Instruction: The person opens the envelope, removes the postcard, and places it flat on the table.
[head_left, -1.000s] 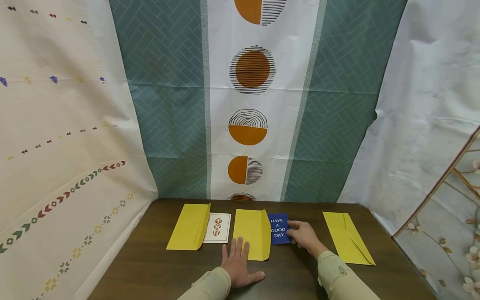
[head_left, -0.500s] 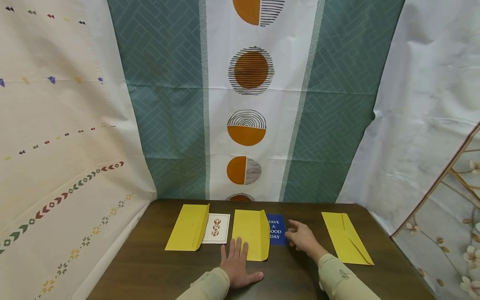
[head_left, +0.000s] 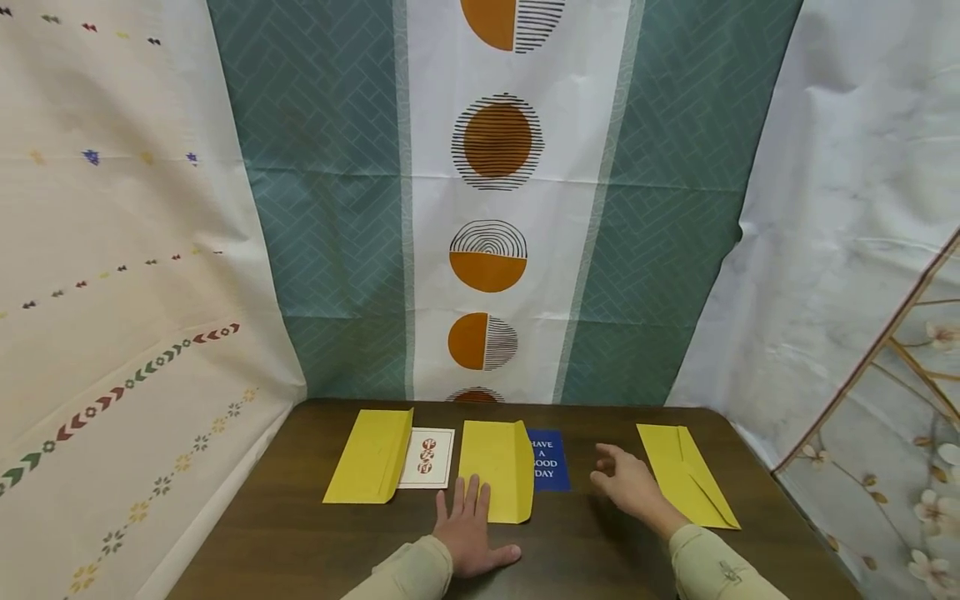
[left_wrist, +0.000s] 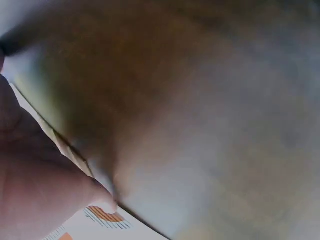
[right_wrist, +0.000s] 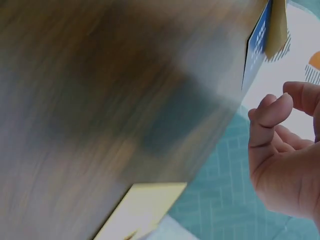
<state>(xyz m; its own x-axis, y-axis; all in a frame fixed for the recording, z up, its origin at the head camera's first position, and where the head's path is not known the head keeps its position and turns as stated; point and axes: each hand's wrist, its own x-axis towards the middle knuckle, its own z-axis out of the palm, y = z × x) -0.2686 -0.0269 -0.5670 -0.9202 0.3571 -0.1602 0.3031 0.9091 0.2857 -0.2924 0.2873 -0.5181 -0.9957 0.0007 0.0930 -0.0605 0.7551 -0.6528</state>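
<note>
- Blue card (head_left: pixel 547 459): lies flat on the table (head_left: pixel 300 533), partly tucked under the right edge of the middle envelope (head_left: pixel 497 469).
- Left hand (head_left: pixel 468 533): flat, fingers straight, fingertips pressing the middle envelope's near edge.
- Right hand (head_left: pixel 630 483): above the table between card and right envelope (head_left: pixel 686 473), fingers loosely curled, holding nothing.
- Left envelope (head_left: pixel 370 467): overlaps a white card (head_left: pixel 427 457).

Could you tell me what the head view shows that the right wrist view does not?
Only the head view shows the left hand resting flat on the middle yellow paper envelope, the left yellow envelope and the white patterned card. Only the right wrist view shows the right hand's curled fingers close up, holding nothing. Both show the right hand, the blue greeting card and the dark wooden table.
</note>
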